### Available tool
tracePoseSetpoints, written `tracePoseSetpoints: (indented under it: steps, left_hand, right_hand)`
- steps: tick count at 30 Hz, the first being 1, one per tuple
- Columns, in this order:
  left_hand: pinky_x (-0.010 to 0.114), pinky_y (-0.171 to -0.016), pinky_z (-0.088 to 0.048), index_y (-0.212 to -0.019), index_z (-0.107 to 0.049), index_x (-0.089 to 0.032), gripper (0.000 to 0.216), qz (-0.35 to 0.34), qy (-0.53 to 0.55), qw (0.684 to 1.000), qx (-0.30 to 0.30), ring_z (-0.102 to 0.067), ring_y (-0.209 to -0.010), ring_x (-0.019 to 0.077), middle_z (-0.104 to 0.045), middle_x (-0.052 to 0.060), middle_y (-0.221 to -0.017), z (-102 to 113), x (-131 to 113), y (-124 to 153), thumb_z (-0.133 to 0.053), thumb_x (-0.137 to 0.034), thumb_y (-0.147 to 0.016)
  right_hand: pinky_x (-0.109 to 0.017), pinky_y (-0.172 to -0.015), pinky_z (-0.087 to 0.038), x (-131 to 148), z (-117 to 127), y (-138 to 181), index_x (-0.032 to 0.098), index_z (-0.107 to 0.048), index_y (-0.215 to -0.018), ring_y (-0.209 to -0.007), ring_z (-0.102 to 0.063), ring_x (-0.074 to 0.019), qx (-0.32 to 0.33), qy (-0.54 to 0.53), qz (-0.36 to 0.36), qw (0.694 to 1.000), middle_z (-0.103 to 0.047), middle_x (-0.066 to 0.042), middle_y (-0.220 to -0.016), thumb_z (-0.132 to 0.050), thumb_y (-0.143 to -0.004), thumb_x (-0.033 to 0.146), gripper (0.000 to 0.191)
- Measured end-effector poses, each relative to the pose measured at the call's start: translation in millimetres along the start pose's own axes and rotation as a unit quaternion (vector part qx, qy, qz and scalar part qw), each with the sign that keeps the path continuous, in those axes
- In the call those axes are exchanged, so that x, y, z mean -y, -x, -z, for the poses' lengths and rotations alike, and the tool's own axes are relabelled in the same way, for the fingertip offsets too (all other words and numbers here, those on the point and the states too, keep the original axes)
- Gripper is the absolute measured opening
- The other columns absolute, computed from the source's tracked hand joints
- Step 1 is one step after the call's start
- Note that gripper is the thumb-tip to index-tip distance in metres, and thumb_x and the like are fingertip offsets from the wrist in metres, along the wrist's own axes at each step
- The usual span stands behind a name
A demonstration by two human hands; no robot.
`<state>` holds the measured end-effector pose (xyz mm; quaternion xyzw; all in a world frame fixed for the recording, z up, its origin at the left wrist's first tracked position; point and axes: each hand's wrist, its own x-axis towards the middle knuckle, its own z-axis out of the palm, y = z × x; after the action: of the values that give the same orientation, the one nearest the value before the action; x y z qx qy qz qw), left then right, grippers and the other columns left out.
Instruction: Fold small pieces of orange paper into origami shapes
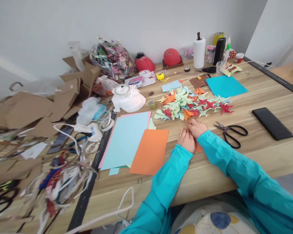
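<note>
On table [266, 159], paper sheets [127, 139] left, folded-paper pile [178, 103] behind scissors [225, 128], phone [272, 123] right of scissors

The wood-grain tabletop [244, 110] supports a heap of folded green, red and orange paper pieces [180, 100]. Positions from this heap: flat turquoise paper sheet [227, 86], 2 o'clock; black rectangular smartphone [272, 123], 3 o'clock; black-handled metal scissors [226, 129], 4 o'clock; stacked rectangular coloured paper sheets [127, 139], 8 o'clock.
</note>
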<state>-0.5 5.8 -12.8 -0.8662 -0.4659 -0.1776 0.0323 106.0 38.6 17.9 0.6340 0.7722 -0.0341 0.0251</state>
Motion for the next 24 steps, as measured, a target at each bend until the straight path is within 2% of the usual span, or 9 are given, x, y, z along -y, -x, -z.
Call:
tracePoseSetpoints:
  steps: [5,10,14,18,24]
  left_hand:
    - [0.052,-0.100,-0.030,-0.107,-0.057,-0.001,0.038,-0.030,-0.008,0.999,0.010,-0.048,-0.110,0.0304,-0.057,0.022,-0.110,7,-8,14,-0.038,-0.015,-0.077]
    - [0.058,-0.098,-0.030,-0.106,-0.057,-0.002,0.037,-0.046,-0.027,0.999,-0.007,-0.048,-0.109,0.0318,-0.057,0.023,-0.110,9,-18,34,-0.039,-0.013,-0.076]
    - [0.055,-0.095,-0.035,-0.100,-0.060,-0.004,0.033,-0.027,-0.036,0.998,-0.036,-0.051,-0.106,0.0297,-0.059,0.021,-0.108,7,-27,50,-0.037,-0.010,-0.078]
    - [0.053,-0.094,-0.037,-0.100,-0.060,-0.002,0.033,-0.013,-0.020,0.999,-0.035,-0.052,-0.107,0.0288,-0.059,0.022,-0.107,9,-34,61,-0.035,-0.009,-0.079]
    - [0.051,-0.093,-0.040,-0.099,-0.061,-0.003,0.032,-0.035,-0.047,0.998,-0.038,-0.054,-0.102,0.0286,-0.061,0.019,-0.106,16,-37,69,-0.038,-0.010,-0.078]
  right_hand:
    - [-0.030,-0.069,-0.038,-2,-2,0,0.028,-0.038,-0.127,-0.088,-0.054,-0.0192,-0.011,-0.004,0.000,1.000,-0.047,-0.010,-0.105,-0.026,-0.090,0.028,0.039]
    - [-0.030,-0.069,-0.037,-2,-2,1,0.029,-0.036,-0.129,-0.086,-0.054,-0.0188,-0.013,-0.001,-0.001,1.000,-0.047,-0.011,-0.104,-0.026,-0.089,0.025,0.041]
    - [-0.030,-0.067,-0.037,-2,-4,0,0.030,-0.037,-0.128,-0.086,-0.054,-0.0190,-0.019,0.001,-0.006,1.000,-0.047,-0.010,-0.102,-0.024,-0.090,0.024,0.041]
    - [-0.029,-0.067,-0.038,-3,-8,0,0.031,-0.039,-0.127,-0.084,-0.054,-0.0189,-0.035,-0.007,-0.005,0.999,-0.048,-0.008,-0.100,-0.026,-0.089,0.022,0.041]
    - [-0.029,-0.066,-0.037,-2,-11,0,0.029,-0.037,-0.128,-0.083,-0.054,-0.0186,-0.044,-0.016,-0.012,0.999,-0.049,-0.009,-0.099,-0.023,-0.090,0.022,0.041]
